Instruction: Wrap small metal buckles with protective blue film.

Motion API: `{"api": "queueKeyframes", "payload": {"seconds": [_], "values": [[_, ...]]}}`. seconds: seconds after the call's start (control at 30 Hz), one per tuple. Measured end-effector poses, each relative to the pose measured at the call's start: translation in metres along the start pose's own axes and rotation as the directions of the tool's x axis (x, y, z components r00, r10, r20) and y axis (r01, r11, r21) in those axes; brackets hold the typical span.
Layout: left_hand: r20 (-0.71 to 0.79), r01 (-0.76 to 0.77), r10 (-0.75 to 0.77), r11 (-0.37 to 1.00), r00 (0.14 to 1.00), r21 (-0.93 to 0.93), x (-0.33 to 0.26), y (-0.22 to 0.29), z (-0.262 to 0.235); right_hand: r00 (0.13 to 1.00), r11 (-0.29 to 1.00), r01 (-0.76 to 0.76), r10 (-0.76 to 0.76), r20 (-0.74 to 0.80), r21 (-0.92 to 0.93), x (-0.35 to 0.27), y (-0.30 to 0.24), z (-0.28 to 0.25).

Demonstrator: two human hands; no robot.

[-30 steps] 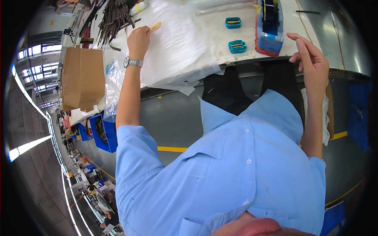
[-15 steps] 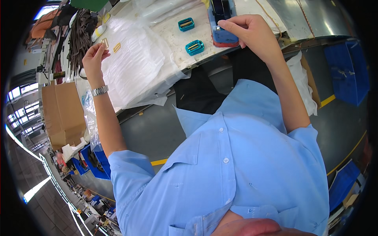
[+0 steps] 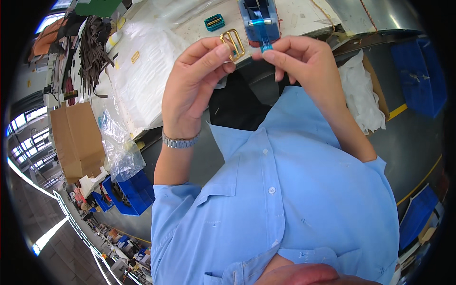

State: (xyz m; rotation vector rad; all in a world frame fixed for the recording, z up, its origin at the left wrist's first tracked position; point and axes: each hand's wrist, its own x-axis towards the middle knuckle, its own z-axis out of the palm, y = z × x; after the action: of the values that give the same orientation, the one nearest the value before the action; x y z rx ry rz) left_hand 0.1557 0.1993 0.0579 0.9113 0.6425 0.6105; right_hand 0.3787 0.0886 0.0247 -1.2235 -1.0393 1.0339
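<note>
My left hand point(image 3: 190, 78) pinches a gold-coloured slide buckle point(image 3: 241, 43) between thumb and fingers, held up near the table's front edge. Just to its right, my right hand point(image 3: 306, 59) is closed on the free end of a strip of blue tape point(image 3: 265, 37). That strip stretches from the blue tape dispenser point(image 3: 274, 32), and a small gap separates it from the buckle. A buckle wrapped in blue tape point(image 3: 214, 22) lies on the table beyond my left hand. Another gold buckle point(image 3: 135, 57) rests on the white plastic sheeting at the left.
White plastic sheeting point(image 3: 147, 80) covers the table's left part. Dark straps point(image 3: 97, 45) hang in a bundle near a white bottle point(image 3: 113, 42). A cardboard box point(image 3: 78, 142), a clear bag point(image 3: 121, 147) and blue bins point(image 3: 135, 192) stand at left; another blue bin point(image 3: 420, 78) is at right.
My left hand has carried the gold buckle from the far left to the dispenser. My right hand has drawn tape toward me. The nearer blue-wrapped buckle is now hidden.
</note>
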Motion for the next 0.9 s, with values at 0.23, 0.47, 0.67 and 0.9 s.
{"api": "queueKeyframes", "payload": {"seconds": [0.23, 0.47, 0.67, 0.9], "values": [[0.012, 0.094, -0.093, 0.995, 0.996, -0.019, -0.004, -0.053, 0.016, 0.972, 0.944, -0.235, 0.230, 0.049, 0.233, -0.034, 0.035, 0.005], [-0.068, 0.090, -0.088, 0.996, 0.994, 0.028, -0.004, -0.055, 0.032, 0.978, 0.938, -0.210, 0.197, 0.075, 0.277, -0.038, 0.033, 0.009], [-0.068, 0.146, -0.141, 0.986, 0.988, 0.075, -0.003, -0.065, 0.016, 0.973, 0.927, -0.228, 0.207, 0.100, 0.299, -0.042, 0.030, 0.013], [-0.085, 0.224, -0.219, 0.974, 0.972, 0.042, 0.004, -0.069, 0.013, 0.973, 0.889, -0.231, 0.215, 0.085, 0.395, -0.043, 0.042, 0.016]]}}
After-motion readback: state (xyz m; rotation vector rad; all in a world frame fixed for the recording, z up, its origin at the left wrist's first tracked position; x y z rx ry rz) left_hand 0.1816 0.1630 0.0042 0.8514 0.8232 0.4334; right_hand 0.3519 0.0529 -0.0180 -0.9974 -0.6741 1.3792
